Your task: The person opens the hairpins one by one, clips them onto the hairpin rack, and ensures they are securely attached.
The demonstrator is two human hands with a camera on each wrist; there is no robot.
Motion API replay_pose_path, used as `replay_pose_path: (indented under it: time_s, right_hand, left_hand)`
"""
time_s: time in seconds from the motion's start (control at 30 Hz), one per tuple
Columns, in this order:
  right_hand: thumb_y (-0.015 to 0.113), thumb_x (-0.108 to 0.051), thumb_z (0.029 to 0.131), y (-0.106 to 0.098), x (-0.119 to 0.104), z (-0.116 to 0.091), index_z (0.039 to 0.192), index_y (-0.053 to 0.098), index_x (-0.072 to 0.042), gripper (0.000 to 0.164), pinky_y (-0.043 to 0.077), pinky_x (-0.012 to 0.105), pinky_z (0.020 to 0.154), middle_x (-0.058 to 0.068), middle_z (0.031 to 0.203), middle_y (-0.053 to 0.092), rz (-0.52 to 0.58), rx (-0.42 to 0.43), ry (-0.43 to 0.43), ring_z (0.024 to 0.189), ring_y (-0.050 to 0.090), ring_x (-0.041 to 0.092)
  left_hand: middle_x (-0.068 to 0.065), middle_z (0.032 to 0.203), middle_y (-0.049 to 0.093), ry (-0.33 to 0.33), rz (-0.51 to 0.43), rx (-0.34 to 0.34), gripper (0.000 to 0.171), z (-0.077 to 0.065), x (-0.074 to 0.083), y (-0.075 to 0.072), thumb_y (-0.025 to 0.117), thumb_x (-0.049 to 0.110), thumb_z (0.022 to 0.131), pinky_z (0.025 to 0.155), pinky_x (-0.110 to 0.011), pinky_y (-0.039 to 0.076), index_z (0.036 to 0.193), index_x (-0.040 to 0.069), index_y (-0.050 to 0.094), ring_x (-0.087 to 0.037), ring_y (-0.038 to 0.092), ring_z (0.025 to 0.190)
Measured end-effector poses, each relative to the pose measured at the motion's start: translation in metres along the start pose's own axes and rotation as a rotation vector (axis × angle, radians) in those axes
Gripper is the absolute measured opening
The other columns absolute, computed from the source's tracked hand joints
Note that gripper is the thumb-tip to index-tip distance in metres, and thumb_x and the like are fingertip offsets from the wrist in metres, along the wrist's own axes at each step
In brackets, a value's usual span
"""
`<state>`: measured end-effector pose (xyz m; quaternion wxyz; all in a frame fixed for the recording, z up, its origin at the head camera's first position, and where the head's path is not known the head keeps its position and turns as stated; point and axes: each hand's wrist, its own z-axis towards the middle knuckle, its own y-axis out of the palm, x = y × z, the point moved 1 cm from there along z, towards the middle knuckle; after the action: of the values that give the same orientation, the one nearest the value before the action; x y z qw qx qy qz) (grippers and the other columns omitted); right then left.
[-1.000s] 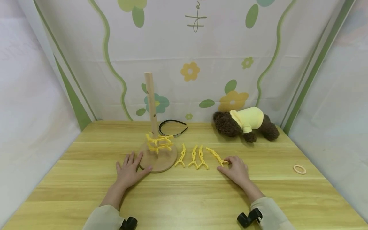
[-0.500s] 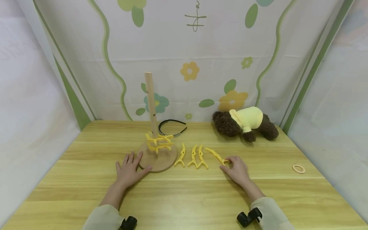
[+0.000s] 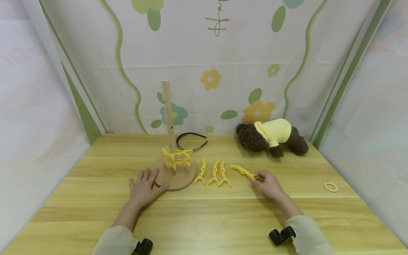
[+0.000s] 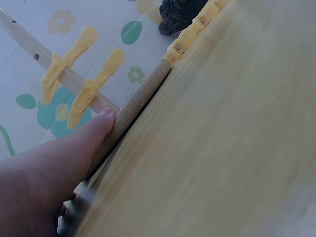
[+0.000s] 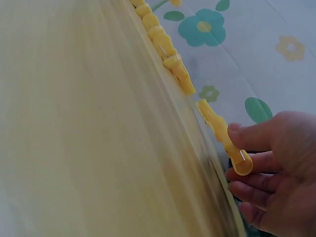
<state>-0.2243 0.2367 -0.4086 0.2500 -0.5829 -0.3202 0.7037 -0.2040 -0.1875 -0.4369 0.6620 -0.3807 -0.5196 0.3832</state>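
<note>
Since half a second ago: my right hand (image 3: 270, 185) has shifted a little to the right, and the yellow clip (image 3: 243, 171) has gone with it, swinging to a flatter slant; the gap between it and the clips on its left has widened.
Right fingers: grasping; thumb and index pinch one end of that clip, while the other fingers curl loosely below.
Pinched clip: just ahead and to the left of my right fingertips, its far end pointing away from me; long and slim with a wavy, bumpy outline, a rounded end at my grip and a small bright metal piece there. I cannot tell whether its far end touches the surface (image 3: 204, 219).
Left hand (image 3: 141, 191): released, fingers spread; the thumb lies on the rim of the round wooden base (image 3: 175, 179), the other fingers reach along its left side. It has stayed put.
Post (image 3: 167, 106): upright on the base, beyond my left fingers, with two clips (image 3: 177, 154) clamped low on it, one above the other.
Clips in a row: three clips (image 3: 215, 173), yellow too, lie between my hands, left of my right fingers.
Farther off: a black headband (image 3: 177, 142) beyond my left fingers; a brown plush toy (image 3: 277, 131) in a yellow shirt beyond my right fingers.
Ring (image 3: 331, 191): well apart, to the right of my right hand.
</note>
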Motion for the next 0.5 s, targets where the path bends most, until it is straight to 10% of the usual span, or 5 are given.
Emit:
replay_pose_path:
  time_s: [0.5]
  right_hand:
    - [0.061,-0.021,0.081,-0.025,-0.006,0.010,0.112,0.053,0.005,0.042,0.043,0.044,0.069,0.018,0.099,0.055,-0.053,-0.040,-0.050,0.087,0.051,0.031]
  left_hand:
    - [-0.027,0.136,0.016,-0.013,-0.017,-0.012,0.084,0.000,-0.002,0.002,0.043,0.064,0.075,0.085,-0.066,-0.006,0.136,0.010,0.026,-0.043,0.007,0.123]
